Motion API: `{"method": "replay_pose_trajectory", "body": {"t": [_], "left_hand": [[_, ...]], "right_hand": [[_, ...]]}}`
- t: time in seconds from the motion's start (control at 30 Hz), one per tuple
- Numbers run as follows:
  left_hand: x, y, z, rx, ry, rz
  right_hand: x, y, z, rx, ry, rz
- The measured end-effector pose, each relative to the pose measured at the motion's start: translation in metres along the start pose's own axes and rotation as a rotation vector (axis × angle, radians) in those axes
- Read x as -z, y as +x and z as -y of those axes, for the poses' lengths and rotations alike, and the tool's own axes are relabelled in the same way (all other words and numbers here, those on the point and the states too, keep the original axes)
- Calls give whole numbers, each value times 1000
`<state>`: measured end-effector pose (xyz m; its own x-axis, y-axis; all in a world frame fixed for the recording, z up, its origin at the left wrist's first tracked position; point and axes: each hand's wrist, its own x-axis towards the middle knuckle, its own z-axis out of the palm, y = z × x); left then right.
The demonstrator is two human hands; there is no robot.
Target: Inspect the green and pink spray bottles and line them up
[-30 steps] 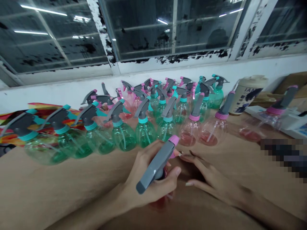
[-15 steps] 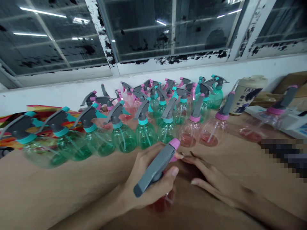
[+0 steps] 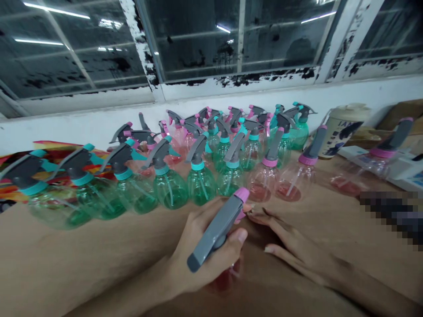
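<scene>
A spray bottle (image 3: 216,233) with a grey trigger head, a pink nozzle and a red-tinted lower body is gripped by my left hand (image 3: 185,246). The fingers and thumb wrap round its neck below the head, and its nozzle points away from me. To its right, my right hand (image 3: 295,246) rests low over the table, palm down, with the fingers stretched out and apart. Its fingertips are near the left hand's fingertips by the nozzle; whether they touch is hard to tell. Nothing shows in the right hand.
A front row of green spray bottles (image 3: 172,189) and pink spray bottles (image 3: 264,185) stands beyond my hands on the wooden table (image 3: 115,259), with several more behind. A tumbler (image 3: 343,130) and a separate pink bottle (image 3: 350,178) are at right; colourful bags (image 3: 49,147) lie at left.
Only a slight shift of the view shows. My left hand still grips the spray bottle, and the right hand stays in place.
</scene>
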<state>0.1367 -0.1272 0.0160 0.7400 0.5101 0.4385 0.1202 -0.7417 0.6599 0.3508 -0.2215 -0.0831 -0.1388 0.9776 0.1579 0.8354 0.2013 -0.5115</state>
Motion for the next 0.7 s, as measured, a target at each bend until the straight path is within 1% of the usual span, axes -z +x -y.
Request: {"method": "replay_pose_trajectory", "body": {"t": [0.07, 0.27, 0.43, 0.57, 0.7], "left_hand": [[0, 0, 0, 4, -63, 11], [3, 3, -7, 19, -156, 34], [4, 5, -6, -21, -77, 27], [5, 4, -7, -54, -28, 71], [6, 2, -10, -39, 32, 54]], "right_hand": [[0, 0, 0, -2, 17, -2], [0, -1, 1, -14, 29, -13], [-2, -1, -2, -1, 57, -12], [-2, 0, -3, -7, 75, 20], [-3, -1, -2, -14, 74, 4]]}}
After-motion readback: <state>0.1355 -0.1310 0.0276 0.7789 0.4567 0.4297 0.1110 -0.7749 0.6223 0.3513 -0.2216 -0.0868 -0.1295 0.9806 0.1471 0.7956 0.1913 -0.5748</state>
